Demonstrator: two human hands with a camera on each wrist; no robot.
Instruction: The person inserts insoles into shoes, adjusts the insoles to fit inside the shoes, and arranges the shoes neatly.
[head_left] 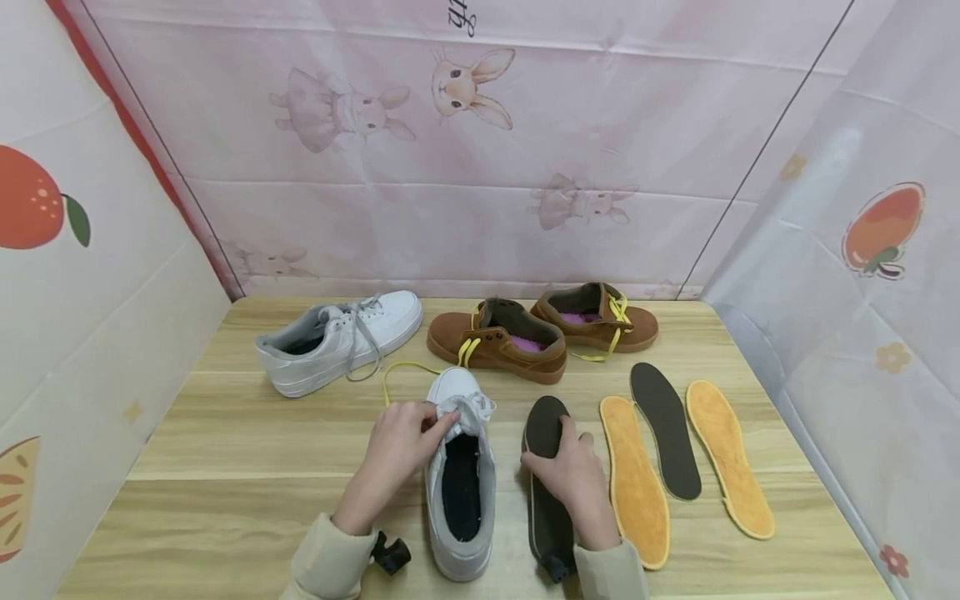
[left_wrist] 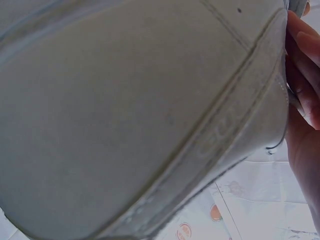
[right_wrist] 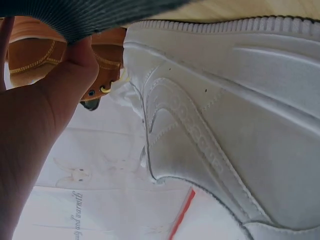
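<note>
My left hand (head_left: 401,442) pinches the tongue of a white sneaker (head_left: 461,557), which lies toe away from me with its dark inside showing. The sneaker's side fills most of the left wrist view, the fingers at its far edge. To the right of the shoe, my right hand (head_left: 576,477) grips a dark grey insole (head_left: 545,417) by its edges, thumb on the left side and fingers on the right. From the right wrist, the ribbed underside of the insole shows above the thumb, beside the white sneaker's wall.
Another white sneaker (head_left: 390,321) with grey laces stands at the back left. Two brown shoes (head_left: 517,360) with yellow laces and purple insides sit at the back middle. Two orange insoles (head_left: 637,492) and a second dark insole (head_left: 667,429) lie on the right. Printed cloth walls enclose the table (head_left: 225,517).
</note>
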